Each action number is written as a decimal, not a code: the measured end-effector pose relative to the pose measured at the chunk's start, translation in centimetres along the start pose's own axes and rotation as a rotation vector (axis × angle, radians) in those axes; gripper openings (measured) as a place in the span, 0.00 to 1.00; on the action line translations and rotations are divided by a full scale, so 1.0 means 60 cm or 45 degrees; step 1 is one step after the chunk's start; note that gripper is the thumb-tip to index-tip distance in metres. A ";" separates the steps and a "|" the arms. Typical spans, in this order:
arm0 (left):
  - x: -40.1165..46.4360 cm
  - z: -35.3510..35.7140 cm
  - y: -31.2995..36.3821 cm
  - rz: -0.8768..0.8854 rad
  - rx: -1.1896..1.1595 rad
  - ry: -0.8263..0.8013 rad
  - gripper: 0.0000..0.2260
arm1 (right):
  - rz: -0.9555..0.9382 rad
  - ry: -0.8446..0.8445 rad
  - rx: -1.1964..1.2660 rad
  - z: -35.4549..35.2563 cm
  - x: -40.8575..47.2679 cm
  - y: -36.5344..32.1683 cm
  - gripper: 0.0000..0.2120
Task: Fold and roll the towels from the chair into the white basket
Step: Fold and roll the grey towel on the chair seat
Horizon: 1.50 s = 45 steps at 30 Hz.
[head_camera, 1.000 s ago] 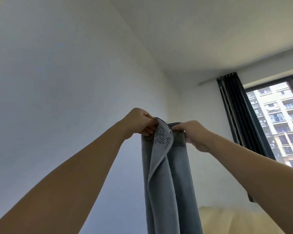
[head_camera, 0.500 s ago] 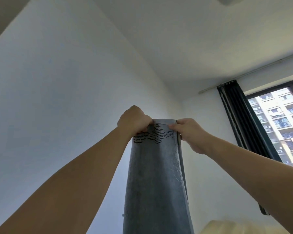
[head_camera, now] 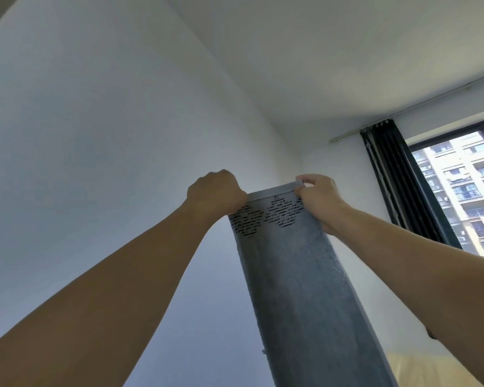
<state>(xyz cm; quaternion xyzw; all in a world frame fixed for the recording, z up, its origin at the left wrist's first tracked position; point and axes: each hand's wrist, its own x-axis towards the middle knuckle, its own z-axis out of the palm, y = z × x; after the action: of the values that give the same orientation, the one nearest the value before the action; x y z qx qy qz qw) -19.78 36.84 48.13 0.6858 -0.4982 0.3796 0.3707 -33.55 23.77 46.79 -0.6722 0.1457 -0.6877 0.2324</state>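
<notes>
A grey-blue towel (head_camera: 299, 289) with dark dashed diamond patterns near its top hem hangs straight down in front of me, held up high toward the ceiling. My left hand (head_camera: 214, 192) is closed on the towel's top left corner. My right hand (head_camera: 317, 195) pinches the top right corner, so the top edge is stretched flat between them. The towel's lower end runs out of the bottom of the view. The chair and the white basket are out of sight.
A white wall (head_camera: 95, 163) fills the left, with the ceiling above. A dark curtain (head_camera: 397, 180) hangs beside a window (head_camera: 464, 188) at right. A pale yellow surface (head_camera: 419, 370) shows at the bottom right.
My hands have moved apart, spreading the towel's top edge from a bunched fold to a flat, wider panel. The view has tilted further up.
</notes>
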 end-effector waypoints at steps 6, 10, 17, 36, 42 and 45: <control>0.030 0.019 -0.027 0.170 -0.147 0.070 0.16 | -0.230 -0.228 -0.635 -0.039 0.009 -0.011 0.08; 0.033 0.035 -0.039 0.234 -0.233 -0.076 0.12 | -0.036 -0.571 -0.726 -0.054 0.021 -0.004 0.07; 0.044 0.150 -0.084 0.208 -0.126 -0.231 0.08 | 0.311 -0.970 -0.882 -0.015 0.034 0.056 0.09; 0.075 0.439 -0.165 0.275 0.236 0.099 0.09 | -0.091 -0.207 -0.933 0.135 0.043 0.354 0.08; 0.036 0.342 -0.134 0.248 -0.079 -0.211 0.08 | 0.028 -0.353 -0.900 0.076 0.019 0.272 0.05; -0.010 0.305 -0.125 0.050 -0.392 -0.575 0.04 | 0.316 -0.677 -0.809 0.043 -0.021 0.233 0.04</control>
<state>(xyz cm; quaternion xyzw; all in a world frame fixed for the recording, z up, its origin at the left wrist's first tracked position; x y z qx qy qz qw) -9.90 22.57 38.63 0.6788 -0.6334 0.1437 0.3427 -29.25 12.84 38.66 -0.8416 0.3648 -0.3783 0.1243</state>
